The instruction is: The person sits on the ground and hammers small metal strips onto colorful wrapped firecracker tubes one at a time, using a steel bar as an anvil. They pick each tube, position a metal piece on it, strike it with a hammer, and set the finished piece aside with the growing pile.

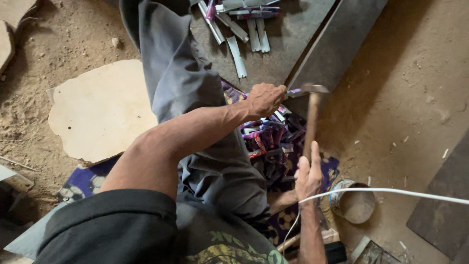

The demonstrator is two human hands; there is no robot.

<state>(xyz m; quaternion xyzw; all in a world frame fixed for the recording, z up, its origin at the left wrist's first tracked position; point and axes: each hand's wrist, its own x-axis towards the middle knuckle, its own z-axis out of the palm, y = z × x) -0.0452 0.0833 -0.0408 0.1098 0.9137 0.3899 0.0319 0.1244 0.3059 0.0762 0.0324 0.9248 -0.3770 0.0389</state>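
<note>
Your raised knee [181, 73] hides much of the purple mat [83, 181]. Your left hand [264, 99] pinches something too small to identify against the metal sheet's edge [337, 49]. Your right hand [309, 175] clenches the hammer [311, 117], its head beside those fingers; a round tin [352, 200] stands rightward.

Trousers [181, 78] were grey, the mat [83, 181] was purple with white blotches, wrappers [266, 137] were purple and red, and the slab [97, 110] was pale cream.
</note>
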